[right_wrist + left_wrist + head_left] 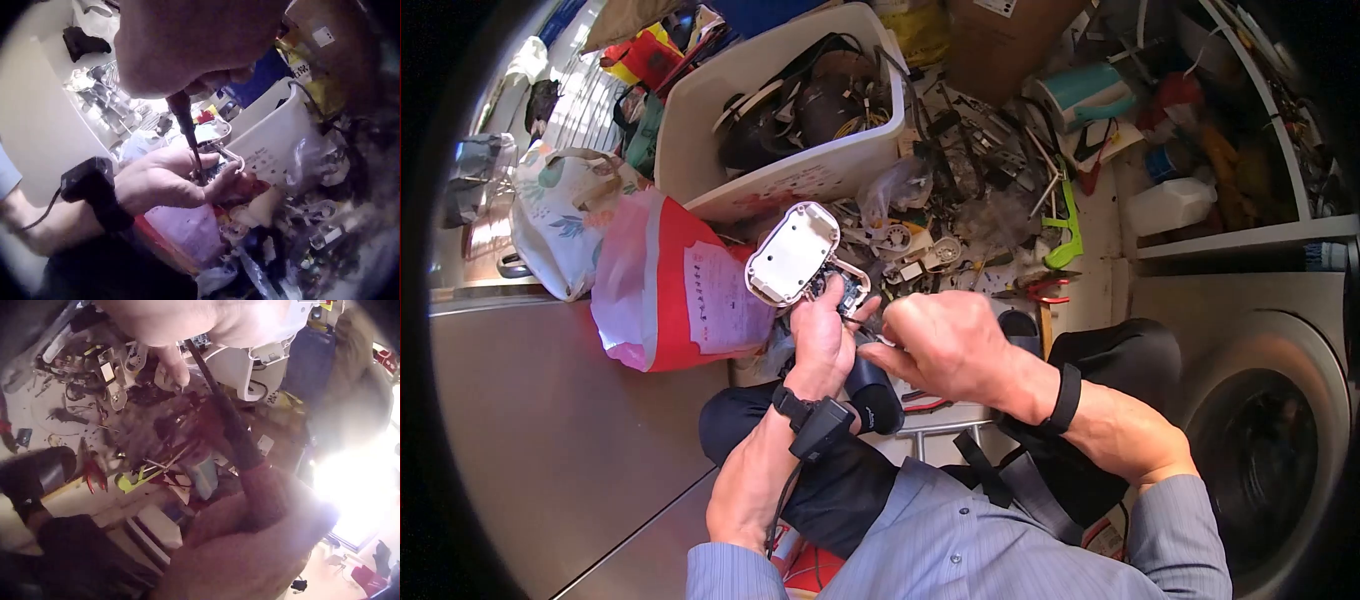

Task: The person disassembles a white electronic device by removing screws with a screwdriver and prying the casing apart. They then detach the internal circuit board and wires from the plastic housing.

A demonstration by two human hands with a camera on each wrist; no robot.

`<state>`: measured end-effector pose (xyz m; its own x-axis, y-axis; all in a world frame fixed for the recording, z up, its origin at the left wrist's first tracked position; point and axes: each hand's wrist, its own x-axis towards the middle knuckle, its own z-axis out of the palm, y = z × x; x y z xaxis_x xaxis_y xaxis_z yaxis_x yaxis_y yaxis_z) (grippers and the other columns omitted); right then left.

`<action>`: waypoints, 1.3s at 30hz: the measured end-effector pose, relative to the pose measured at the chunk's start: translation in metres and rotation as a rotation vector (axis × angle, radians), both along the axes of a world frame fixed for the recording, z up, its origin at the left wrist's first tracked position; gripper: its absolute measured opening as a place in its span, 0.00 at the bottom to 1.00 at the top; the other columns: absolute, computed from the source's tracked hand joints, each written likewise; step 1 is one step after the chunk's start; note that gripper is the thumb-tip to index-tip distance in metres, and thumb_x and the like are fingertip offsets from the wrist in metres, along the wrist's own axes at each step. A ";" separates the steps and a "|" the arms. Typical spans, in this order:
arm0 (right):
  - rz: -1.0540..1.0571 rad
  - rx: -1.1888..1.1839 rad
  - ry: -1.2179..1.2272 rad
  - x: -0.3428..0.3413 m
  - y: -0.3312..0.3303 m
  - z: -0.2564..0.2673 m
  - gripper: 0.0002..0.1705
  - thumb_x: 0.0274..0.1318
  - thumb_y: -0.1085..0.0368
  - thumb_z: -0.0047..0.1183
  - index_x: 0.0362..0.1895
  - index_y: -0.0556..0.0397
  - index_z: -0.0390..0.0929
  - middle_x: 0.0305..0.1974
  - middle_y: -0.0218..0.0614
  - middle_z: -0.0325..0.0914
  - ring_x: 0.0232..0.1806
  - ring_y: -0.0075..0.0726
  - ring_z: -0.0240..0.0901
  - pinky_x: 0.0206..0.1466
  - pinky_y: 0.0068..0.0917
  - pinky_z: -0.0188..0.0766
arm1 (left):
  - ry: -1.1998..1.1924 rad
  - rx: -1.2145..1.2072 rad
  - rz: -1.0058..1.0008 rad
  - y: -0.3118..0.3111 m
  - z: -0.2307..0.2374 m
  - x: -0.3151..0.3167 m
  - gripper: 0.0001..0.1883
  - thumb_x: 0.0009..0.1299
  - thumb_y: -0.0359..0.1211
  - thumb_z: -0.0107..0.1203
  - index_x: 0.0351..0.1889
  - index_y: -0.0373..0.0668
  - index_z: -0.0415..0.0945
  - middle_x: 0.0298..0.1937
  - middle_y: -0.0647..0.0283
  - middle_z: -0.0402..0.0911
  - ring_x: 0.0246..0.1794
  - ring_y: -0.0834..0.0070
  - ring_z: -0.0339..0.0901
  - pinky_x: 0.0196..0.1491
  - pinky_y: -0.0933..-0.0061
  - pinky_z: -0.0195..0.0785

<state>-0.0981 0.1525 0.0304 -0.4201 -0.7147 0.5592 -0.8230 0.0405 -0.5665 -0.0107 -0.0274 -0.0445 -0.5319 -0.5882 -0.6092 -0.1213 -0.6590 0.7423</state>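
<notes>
White casing [793,255], left fingers [175,367] gripping it, right fingers [908,318] clasping a dark screwdriver [182,119]

Home utility corner | washing machine [1265,430] | storage bin [805,175] | scattered parts [945,250]

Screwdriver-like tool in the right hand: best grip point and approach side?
I'd take the screwdriver-like tool by its thick handle, coming from the end away from the white device. The handle offers more to wrap; the thin shaft reaches toward the device in the left hand.
</notes>
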 end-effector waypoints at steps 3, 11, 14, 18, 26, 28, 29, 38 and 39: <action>-0.087 0.030 -0.048 -0.005 -0.007 0.000 0.15 0.68 0.58 0.60 0.31 0.49 0.70 0.16 0.33 0.70 0.16 0.43 0.75 0.19 0.38 0.70 | 0.052 -0.039 0.023 0.002 -0.002 -0.007 0.07 0.81 0.26 0.52 0.54 0.40 0.76 0.46 0.60 0.83 0.40 0.66 0.85 0.38 0.59 0.87; 0.134 -0.036 0.031 -0.019 -0.003 -0.006 0.14 0.58 0.62 0.64 0.33 0.50 0.70 0.25 0.38 0.71 0.25 0.49 0.76 0.29 0.44 0.72 | 0.026 0.009 0.035 -0.009 0.012 -0.011 0.08 0.81 0.27 0.52 0.55 0.38 0.74 0.47 0.57 0.83 0.41 0.60 0.86 0.38 0.55 0.89; 0.072 -0.121 -0.042 -0.016 -0.010 -0.013 0.15 0.59 0.60 0.65 0.33 0.51 0.70 0.24 0.39 0.72 0.24 0.51 0.76 0.28 0.45 0.72 | 0.042 -0.047 -0.003 -0.010 0.004 -0.008 0.08 0.82 0.27 0.51 0.56 0.38 0.74 0.48 0.56 0.82 0.43 0.61 0.85 0.40 0.50 0.90; -0.122 -0.023 -0.238 -0.009 -0.010 -0.007 0.13 0.65 0.60 0.64 0.35 0.53 0.74 0.20 0.41 0.76 0.22 0.52 0.79 0.24 0.43 0.72 | 0.125 -0.067 0.062 -0.004 0.005 -0.011 0.09 0.82 0.27 0.50 0.57 0.38 0.72 0.50 0.57 0.81 0.44 0.63 0.85 0.39 0.52 0.90; 0.123 -0.035 0.011 -0.010 -0.011 0.000 0.12 0.58 0.66 0.67 0.38 0.51 0.75 0.25 0.40 0.74 0.25 0.50 0.76 0.29 0.43 0.72 | 0.045 0.041 0.042 -0.031 -0.037 0.002 0.09 0.81 0.25 0.53 0.56 0.39 0.75 0.46 0.58 0.83 0.39 0.63 0.85 0.30 0.59 0.79; 0.115 -0.109 -0.036 -0.012 -0.009 -0.009 0.14 0.57 0.64 0.67 0.36 0.51 0.72 0.25 0.41 0.72 0.27 0.53 0.75 0.31 0.46 0.71 | 0.048 0.058 0.041 -0.020 0.005 -0.002 0.08 0.81 0.26 0.53 0.55 0.37 0.75 0.46 0.57 0.84 0.41 0.61 0.85 0.35 0.56 0.83; 0.118 -0.176 -0.077 -0.014 -0.010 -0.013 0.17 0.56 0.62 0.68 0.35 0.51 0.70 0.25 0.42 0.71 0.28 0.55 0.75 0.33 0.50 0.71 | 0.069 0.052 0.043 -0.024 -0.005 0.000 0.08 0.82 0.26 0.52 0.56 0.38 0.75 0.47 0.56 0.84 0.42 0.60 0.86 0.40 0.52 0.86; -0.116 -0.008 -0.263 -0.016 -0.015 -0.003 0.16 0.60 0.62 0.69 0.38 0.55 0.73 0.27 0.43 0.74 0.28 0.53 0.78 0.31 0.44 0.73 | 0.028 -0.019 0.069 -0.006 0.015 -0.012 0.08 0.81 0.27 0.53 0.55 0.42 0.76 0.47 0.61 0.83 0.42 0.65 0.85 0.38 0.59 0.82; -0.123 -0.040 -0.279 -0.016 -0.018 -0.001 0.15 0.60 0.63 0.68 0.38 0.55 0.73 0.26 0.43 0.74 0.27 0.53 0.78 0.31 0.44 0.73 | 0.048 0.027 0.038 -0.008 0.011 -0.010 0.08 0.81 0.27 0.53 0.55 0.43 0.76 0.46 0.60 0.84 0.40 0.65 0.86 0.36 0.59 0.83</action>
<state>-0.1144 0.1344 0.0291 -0.6435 -0.6289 0.4364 -0.6255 0.1035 -0.7733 -0.0208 -0.0358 -0.0331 -0.5383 -0.5924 -0.5994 -0.0603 -0.6824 0.7285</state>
